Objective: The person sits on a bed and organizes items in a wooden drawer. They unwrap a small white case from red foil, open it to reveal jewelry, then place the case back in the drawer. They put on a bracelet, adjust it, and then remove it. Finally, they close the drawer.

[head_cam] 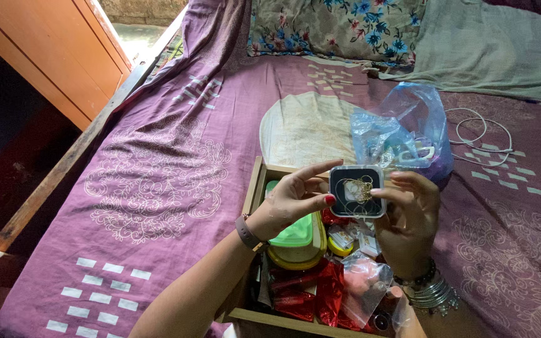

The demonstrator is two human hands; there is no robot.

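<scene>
head view: left hand [289, 200] and right hand [408, 216] pinch a small clear jewellery box [357, 191] between them, fingers closed on its left and right edges, gold chain [359, 188] inside. it's held above the wooden drawer [255, 188] on the bed [158, 169]. best to keep the box level, grip by the frame, thumbs off the lid so the chain stays visible.

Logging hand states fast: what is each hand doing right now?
Left hand: closed on the small clear box of gold jewellery.
Right hand: holding the same box.
</scene>
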